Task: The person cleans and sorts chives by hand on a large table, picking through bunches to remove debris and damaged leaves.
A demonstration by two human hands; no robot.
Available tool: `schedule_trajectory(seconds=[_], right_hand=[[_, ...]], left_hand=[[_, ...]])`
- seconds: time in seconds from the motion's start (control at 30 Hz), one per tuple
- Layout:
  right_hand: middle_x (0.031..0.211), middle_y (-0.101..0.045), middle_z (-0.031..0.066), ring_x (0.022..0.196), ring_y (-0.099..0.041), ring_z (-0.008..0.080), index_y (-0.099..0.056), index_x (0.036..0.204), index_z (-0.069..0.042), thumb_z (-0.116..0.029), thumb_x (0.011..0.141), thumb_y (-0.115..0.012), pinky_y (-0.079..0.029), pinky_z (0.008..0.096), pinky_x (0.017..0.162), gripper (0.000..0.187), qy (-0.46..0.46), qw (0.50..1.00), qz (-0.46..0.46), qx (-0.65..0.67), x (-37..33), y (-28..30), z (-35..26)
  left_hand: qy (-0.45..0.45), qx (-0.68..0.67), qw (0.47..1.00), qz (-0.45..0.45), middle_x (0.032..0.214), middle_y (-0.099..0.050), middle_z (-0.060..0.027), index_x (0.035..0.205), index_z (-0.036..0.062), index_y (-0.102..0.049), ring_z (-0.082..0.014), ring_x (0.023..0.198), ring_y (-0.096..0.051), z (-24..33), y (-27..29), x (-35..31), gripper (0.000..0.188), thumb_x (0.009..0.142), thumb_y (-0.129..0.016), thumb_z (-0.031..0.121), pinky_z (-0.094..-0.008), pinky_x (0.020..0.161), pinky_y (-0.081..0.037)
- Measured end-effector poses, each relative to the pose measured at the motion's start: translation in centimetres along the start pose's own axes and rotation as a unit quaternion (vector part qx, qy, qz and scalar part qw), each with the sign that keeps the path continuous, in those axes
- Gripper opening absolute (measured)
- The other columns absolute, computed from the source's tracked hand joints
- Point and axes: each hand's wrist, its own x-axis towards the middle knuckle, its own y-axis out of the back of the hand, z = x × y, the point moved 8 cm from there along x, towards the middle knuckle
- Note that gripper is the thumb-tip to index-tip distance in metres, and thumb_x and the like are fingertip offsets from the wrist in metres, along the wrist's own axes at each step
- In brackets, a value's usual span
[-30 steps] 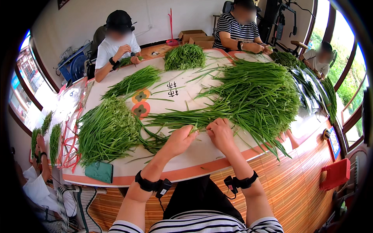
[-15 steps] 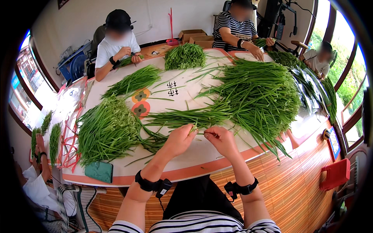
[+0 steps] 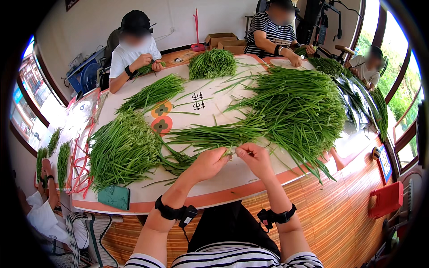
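Over the near side of the table, my left hand (image 3: pixel 208 163) is closed around a few green stalks, probably garlic chives, whose pale tips (image 3: pixel 231 151) stick out between thumb and finger. Close beside it, my right hand (image 3: pixel 255 161) is pinched at those tips; what lies between its fingers is too small to make out. Just beyond both hands lies a loose row of long green chive stalks (image 3: pixel 214 135). A large heap of chives (image 3: pixel 299 105) spreads to the right, and another heap (image 3: pixel 123 149) sits to the left.
A green wallet-like case (image 3: pixel 114 198) rests at the table's (image 3: pixel 214 196) near left edge. Red ties (image 3: pixel 80 165) hang by the left side. Further chive piles (image 3: pixel 212 64) lie at the back. Several people work around the table. A red case (image 3: pixel 385 200) stands on the right.
My right hand has moved slightly left and up, meeting the tips held by my left hand. Across the table, a co-worker in stripes has drawn a hand back from the large heap.
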Motion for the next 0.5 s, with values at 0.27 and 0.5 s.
schedule_trajectory(seconds=[0.27,0.5], right_hand=[[0.081,-0.063,0.0097,0.076,-0.056,0.0267,-0.065,0.084,-0.003,-0.007,0.076,-0.066,-0.045,0.0356,0.073,0.009,0.144,0.937,0.065,-0.31,0.5,2.4,-0.8],[0.079,-0.061,0.0118,0.077,-0.055,0.0321,-0.06,0.08,-0.006,-0.006,0.076,-0.065,-0.045,0.04,0.071,0.006,0.138,0.956,0.022,-0.258,0.0,0.6,-1.6]], left_hand=[[0.016,0.031,0.994,0.103,0.079,-0.061,-0.0161,0.098,0.0018,-0.054,-0.0327,0.071,-0.057,-0.8,1.6,-0.2,0.02,0.092,-0.052,0.021,-0.0376,0.064,-0.045],[-0.045,-0.034,0.988,0.14,0.091,-0.06,-0.0177,0.102,0.0005,-0.052,-0.0386,0.084,-0.057,0.5,2.2,-0.4,0.02,0.092,-0.049,0.017,-0.0435,0.071,-0.046]])
